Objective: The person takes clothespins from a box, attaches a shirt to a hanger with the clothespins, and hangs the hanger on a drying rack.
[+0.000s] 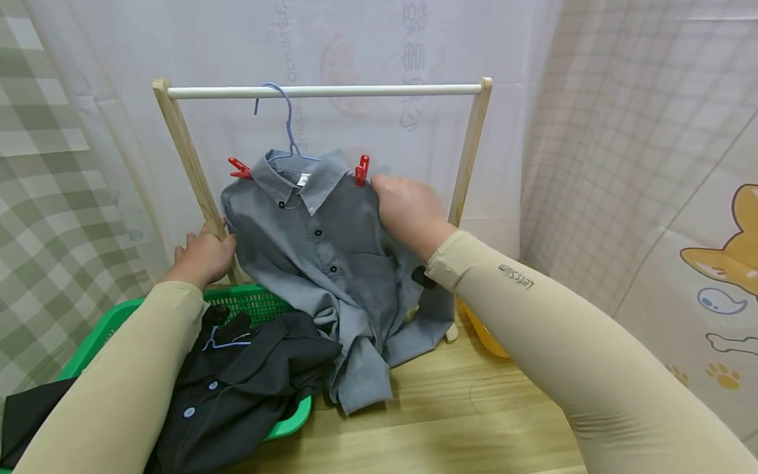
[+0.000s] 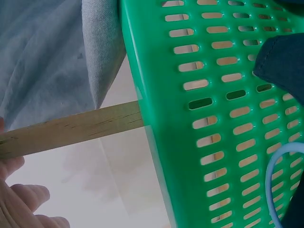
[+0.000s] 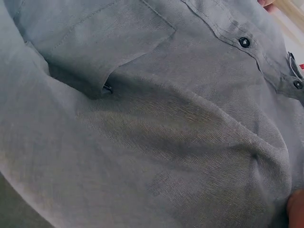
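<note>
A grey button-up shirt (image 1: 320, 243) hangs on a blue hanger (image 1: 289, 125), whose hook goes over the white bar of a small wooden rack (image 1: 379, 91). Red clothespins (image 1: 362, 170) sit at both shoulders. My right hand (image 1: 411, 210) pinches the shirt's shoulder just outside the right-hand clothespin; the right wrist view mostly shows grey cloth (image 3: 166, 142). At the rack's left post (image 1: 192, 158), my left hand (image 1: 204, 257) holds the wood between thumb and fingers. Its fingers (image 2: 31, 194) show beside the post in the left wrist view.
A green slotted basket (image 1: 290, 421) stands front left, with a black shirt (image 1: 237, 395) on a blue hanger spilling over its rim. Part of a yellow container (image 1: 488, 337) shows behind my right forearm. Everything stands on a wooden tabletop (image 1: 450, 421), with curtains around it.
</note>
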### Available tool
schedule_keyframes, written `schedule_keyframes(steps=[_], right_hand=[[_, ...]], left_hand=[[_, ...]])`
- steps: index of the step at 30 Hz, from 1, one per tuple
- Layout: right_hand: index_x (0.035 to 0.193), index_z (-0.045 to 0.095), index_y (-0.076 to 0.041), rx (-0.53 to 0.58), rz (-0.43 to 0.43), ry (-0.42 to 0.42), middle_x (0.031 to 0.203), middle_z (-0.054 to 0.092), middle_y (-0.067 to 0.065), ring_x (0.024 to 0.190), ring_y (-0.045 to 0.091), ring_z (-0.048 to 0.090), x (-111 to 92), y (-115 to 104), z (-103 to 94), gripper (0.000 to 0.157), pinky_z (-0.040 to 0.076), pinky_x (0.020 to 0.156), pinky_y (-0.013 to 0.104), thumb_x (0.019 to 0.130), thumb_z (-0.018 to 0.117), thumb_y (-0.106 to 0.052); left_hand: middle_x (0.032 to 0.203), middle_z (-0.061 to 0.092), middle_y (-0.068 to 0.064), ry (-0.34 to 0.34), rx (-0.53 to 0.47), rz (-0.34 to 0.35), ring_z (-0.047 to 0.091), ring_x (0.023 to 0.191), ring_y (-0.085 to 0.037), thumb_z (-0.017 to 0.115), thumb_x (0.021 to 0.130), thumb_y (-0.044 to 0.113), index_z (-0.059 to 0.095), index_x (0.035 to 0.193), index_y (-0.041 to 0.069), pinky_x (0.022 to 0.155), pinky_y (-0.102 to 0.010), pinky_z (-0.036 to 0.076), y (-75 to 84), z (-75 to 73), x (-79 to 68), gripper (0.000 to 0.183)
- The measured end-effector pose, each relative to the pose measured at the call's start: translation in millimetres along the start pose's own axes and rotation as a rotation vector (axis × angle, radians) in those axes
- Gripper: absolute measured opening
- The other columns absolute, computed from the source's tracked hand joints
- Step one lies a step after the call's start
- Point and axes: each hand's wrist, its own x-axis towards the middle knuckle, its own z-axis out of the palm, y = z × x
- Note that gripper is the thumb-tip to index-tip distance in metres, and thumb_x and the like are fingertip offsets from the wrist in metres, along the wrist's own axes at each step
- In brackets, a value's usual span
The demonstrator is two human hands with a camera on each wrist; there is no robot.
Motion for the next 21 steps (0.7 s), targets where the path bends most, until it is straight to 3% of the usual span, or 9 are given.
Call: schedule_keyframes(steps=[3,10,21], right_hand=[[0.086,0.054,-0.011,-0.01,-0.026,0.01,0.068,0.056,0.008,0.062,0.024,0.058,1.4,1.2,0.4,0.023,0.048,0.054,0.042,0.094,0.034,-0.005],[0.089,0.054,-0.012,0.021,-0.022,-0.023,0.072,0.057,0.007,0.064,0.022,0.056,4.2,2.3,1.5,0.021,0.048,0.057,0.042,0.094,0.034,-0.005],[0.09,0.055,-0.011,0.017,-0.069,0.014,0.075,0.061,0.007,0.069,0.023,0.062,9.3,-11.5,3.5,0.02,0.05,0.059,0.043,0.092,0.037,-0.004]], left_hand=[[0.149,-0.006,-0.031,-0.012,0.003,-0.009,-0.008,0.132,-0.056,0.011,0.095,0.058,0.049,0.123,-0.015,0.102,-0.069,-0.003,4.9,2.9,0.1,0.087],[0.148,-0.006,-0.032,-0.014,0.002,-0.02,-0.008,0.133,-0.056,0.012,0.096,0.056,0.034,0.132,-0.019,0.103,-0.069,-0.003,14.5,8.7,4.1,0.086],[0.148,-0.005,-0.034,-0.017,0.017,-0.026,-0.005,0.132,-0.057,0.013,0.096,0.054,0.034,0.131,-0.02,0.102,-0.069,-0.001,14.0,8.3,4.7,0.085]])
